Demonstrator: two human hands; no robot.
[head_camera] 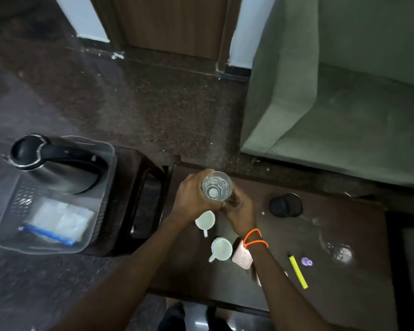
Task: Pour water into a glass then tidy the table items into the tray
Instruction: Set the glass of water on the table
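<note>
I look straight down the length of a clear bottle (216, 186), held above the far left of the dark table (344, 295). My left hand (191, 199) grips its side. My right hand (240, 211), with orange bands on the wrist, curls round its lower end, where a white round part shows through the plastic. An empty clear glass (339, 252) stands at the table's right. A clear plastic tray (101, 211) sits on a dark stool to the left and holds a steel kettle (55, 163) and a zip bag (58, 223).
Two white cups (204, 219) (221, 248) stand under my arms, beside a pink packet (243, 256). A yellow stick (298, 272), a small purple thing (306, 262) and a black round object (286, 204) also lie on the table. A green sofa (344, 103) is behind.
</note>
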